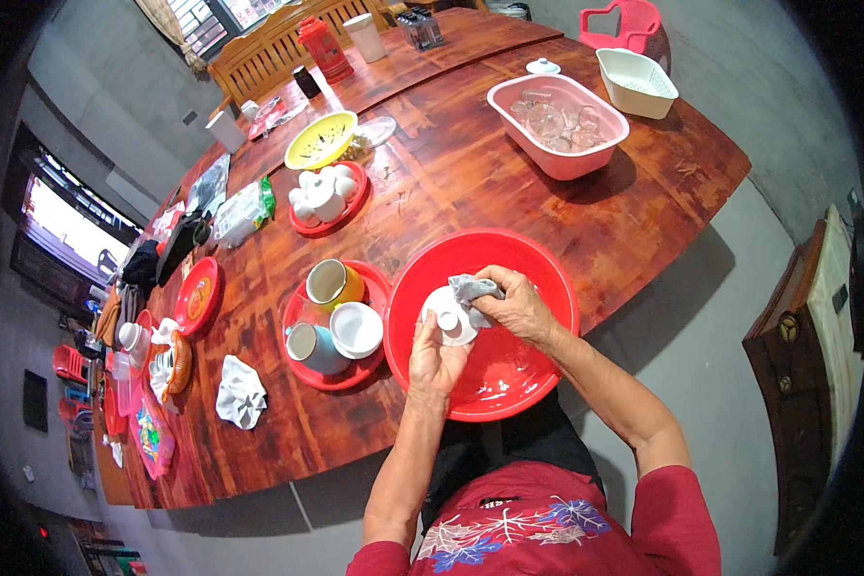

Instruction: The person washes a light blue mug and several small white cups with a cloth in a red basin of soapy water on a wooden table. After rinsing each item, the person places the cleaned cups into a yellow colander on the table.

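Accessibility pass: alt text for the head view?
A person's left hand holds a round white knobbed lid, the right hand a crumpled grey cloth against it, over a round red basin. On the reddish wooden table, a round red tray holds yellow and light-blue cups; a pink tub holds clear glassware.

reddish-brown wooden table (432,182), glossy. from its middle: pink oblong tub (571,163) and cream draining basket (643,104), 2 o'clock; round red tray (360,372), 7; rumpled white cloth (241,393), 7–8; small red plate (319,228), 9; red flask (325,50), 11.
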Tool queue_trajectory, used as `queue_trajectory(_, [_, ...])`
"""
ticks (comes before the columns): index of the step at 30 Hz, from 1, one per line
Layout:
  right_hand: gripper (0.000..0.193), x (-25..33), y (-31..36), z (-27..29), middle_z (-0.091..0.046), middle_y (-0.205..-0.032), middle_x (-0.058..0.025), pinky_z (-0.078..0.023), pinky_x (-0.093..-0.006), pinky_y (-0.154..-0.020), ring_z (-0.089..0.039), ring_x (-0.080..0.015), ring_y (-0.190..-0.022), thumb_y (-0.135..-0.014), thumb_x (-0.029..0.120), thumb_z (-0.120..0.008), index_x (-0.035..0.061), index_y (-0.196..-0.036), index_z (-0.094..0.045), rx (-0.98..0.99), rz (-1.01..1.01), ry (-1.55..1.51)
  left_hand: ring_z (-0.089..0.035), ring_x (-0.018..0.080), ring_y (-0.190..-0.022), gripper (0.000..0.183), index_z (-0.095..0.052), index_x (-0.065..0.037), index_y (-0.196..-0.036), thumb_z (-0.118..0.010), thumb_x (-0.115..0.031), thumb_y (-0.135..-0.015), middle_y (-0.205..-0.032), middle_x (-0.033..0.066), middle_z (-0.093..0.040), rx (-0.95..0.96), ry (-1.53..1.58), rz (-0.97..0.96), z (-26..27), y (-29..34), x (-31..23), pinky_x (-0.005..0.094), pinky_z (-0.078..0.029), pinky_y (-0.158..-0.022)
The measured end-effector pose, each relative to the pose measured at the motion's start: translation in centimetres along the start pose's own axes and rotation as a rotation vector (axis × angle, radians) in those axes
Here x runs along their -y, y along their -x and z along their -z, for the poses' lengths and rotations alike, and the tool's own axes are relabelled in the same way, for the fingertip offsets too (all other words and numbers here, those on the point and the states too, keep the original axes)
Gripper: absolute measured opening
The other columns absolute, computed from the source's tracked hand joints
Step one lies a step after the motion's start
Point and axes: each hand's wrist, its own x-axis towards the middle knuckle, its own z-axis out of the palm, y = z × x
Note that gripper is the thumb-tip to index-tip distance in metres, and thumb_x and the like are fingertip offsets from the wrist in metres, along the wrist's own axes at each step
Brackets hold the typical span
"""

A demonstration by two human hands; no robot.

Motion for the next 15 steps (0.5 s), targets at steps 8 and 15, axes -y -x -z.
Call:
queue_trajectory(8, [0.023, 0.2, 2.2, -1.7, -0.061, -0.084, -0.0142, -0.050, -0.0327, -0.071, -0.064, -0.0231, -0.082, -0.073, 0.004, -0.059, 0.0025, -0.095, -0.054, -0.019, 0.196, 0.210, -0.056, 0.0258, -0.103, 0.040, -0.049, -0.020, -0.124, -0.050, -0.043, -0.092, -0.108, 0.0080, -0.057, -0.326, -0.214, 0.090, -3.0, 1.1, 0.4, 0.0508, -0.051, -0.079])
queue_trajectory(15, [0.021, -0.4, 0.1, -0.1, -0.062, -0.079, -0.0129, -0.048, -0.0396, -0.068, -0.060, -0.0263, -0.074, -0.072, 0.016, -0.060, 0.0041, -0.088, -0.063, 0.097, 0.171, 0.312, -0.064, 0.0237, -0.081, 0.039, -0.058, -0.012, -0.105, -0.056, -0.046, -0.086, -0.097, 0.0095, -0.064, -0.147, -0.072, 0.175, -0.5, 0.6, -0.7, 0.0395, -0.055, -0.064])
